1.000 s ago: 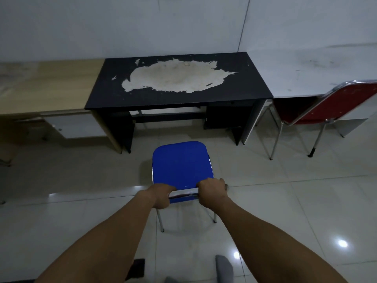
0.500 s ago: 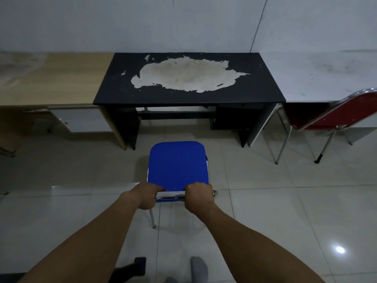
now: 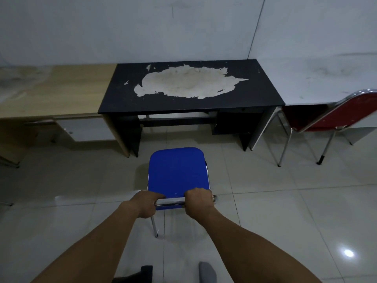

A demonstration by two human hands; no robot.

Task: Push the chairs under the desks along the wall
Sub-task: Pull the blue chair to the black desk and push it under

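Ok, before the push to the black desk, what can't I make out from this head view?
- Blue chair front legs: hidden beneath its own seat.
- Knee space under the black desk: dark shadow, contents unclear.
- Red chair: cut off by the right edge.
- Fingers of the left hand and right hand: curled under the backrest bar.

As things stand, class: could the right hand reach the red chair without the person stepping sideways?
Probably not. The right hand grips the back rail of the blue chair, and the red chair stands well off to the right by the white desk. Bare floor lies between, so nothing blocks it; it just looks too far.
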